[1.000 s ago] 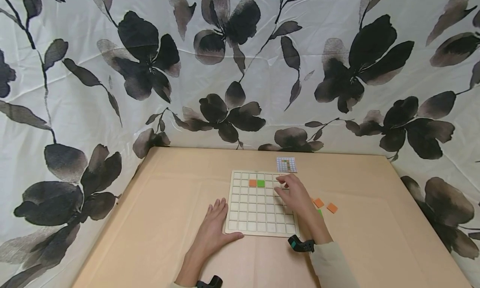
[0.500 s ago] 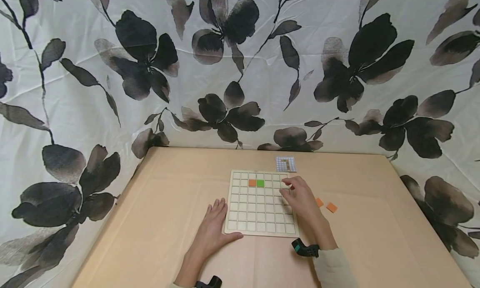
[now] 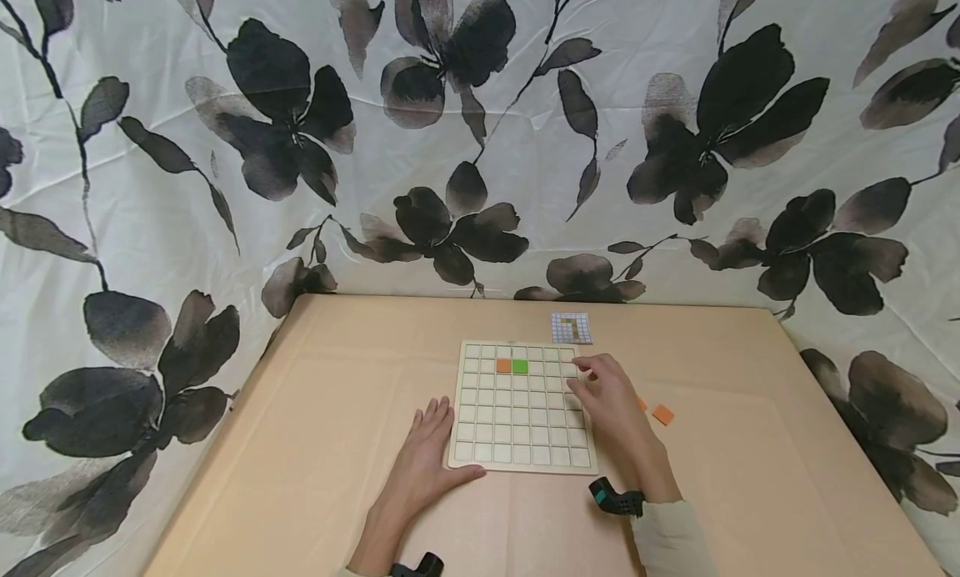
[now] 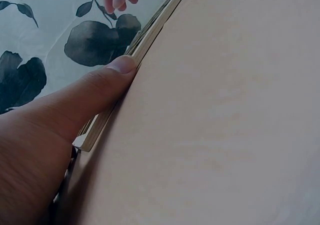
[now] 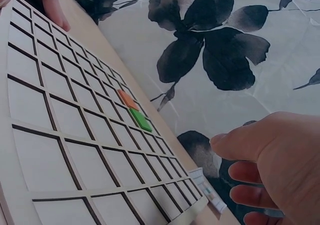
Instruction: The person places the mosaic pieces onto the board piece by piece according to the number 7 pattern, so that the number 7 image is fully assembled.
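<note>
While our left hand (image 3: 426, 460) lay spread, thumb (image 4: 100, 87) against the board (image 3: 517, 435), our right hand (image 3: 611, 398) hovered at its right edge, fingers (image 5: 245, 171) loosely bent with nothing visible between them; nearer that hand, a loose tile (image 3: 663, 414) lay rightward and toward us on the desk (image 3: 750, 477).

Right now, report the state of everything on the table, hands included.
Grid board: flat, mostly unfilled
Green tile: in a cell
Orange tile: in the adjoining cell
Loose orange tiles: off the board, one partly hidden
Pattern card: face up
Left hand: touching board edge
Right hand: holding nothing visible
</note>
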`<action>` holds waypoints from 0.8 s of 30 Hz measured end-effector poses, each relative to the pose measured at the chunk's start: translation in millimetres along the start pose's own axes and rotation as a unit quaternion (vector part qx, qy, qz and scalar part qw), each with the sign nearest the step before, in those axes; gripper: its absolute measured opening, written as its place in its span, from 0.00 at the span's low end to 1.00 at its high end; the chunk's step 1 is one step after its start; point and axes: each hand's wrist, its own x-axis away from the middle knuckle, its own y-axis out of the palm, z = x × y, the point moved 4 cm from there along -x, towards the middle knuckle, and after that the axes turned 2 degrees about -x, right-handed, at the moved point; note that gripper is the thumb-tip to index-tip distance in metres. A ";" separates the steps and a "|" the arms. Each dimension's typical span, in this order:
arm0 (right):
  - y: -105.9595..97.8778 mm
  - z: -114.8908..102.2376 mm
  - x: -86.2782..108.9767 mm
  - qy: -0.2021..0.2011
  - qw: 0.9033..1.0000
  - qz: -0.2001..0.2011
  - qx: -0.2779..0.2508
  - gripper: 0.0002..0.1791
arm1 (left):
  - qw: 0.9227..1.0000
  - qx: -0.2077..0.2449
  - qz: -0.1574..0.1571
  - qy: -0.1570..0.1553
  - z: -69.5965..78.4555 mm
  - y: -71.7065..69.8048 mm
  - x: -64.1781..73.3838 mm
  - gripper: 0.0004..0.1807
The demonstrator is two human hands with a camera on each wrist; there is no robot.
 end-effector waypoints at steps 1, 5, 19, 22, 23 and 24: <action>-1.0 -0.2 0.3 0.002 1.000 -0.001 -0.002 0.21 | 1.000 0.000 0.001 0.001 0.1 -0.2 0.1 0.62; -4.1 1.5 0.2 0.003 1.000 0.000 0.001 0.22 | 1.000 -0.001 -0.001 -0.004 0.0 -0.5 0.2 0.62; -14.0 19.8 0.4 -0.002 1.000 0.015 0.004 0.23 | 1.000 0.001 -0.010 -0.009 -1.8 1.0 -0.9 0.61; -17.2 25.0 0.4 0.004 1.000 0.015 0.003 0.23 | 1.000 0.003 -0.011 -0.009 -2.2 2.0 -1.0 0.61; -18.3 26.8 0.6 0.007 1.000 0.014 0.004 0.23 | 1.000 0.004 -0.010 -0.008 -2.2 2.1 -1.0 0.61; -19.5 28.6 0.7 0.009 1.000 0.014 0.004 0.23 | 1.000 0.006 -0.009 -0.008 -2.2 2.2 -1.1 0.61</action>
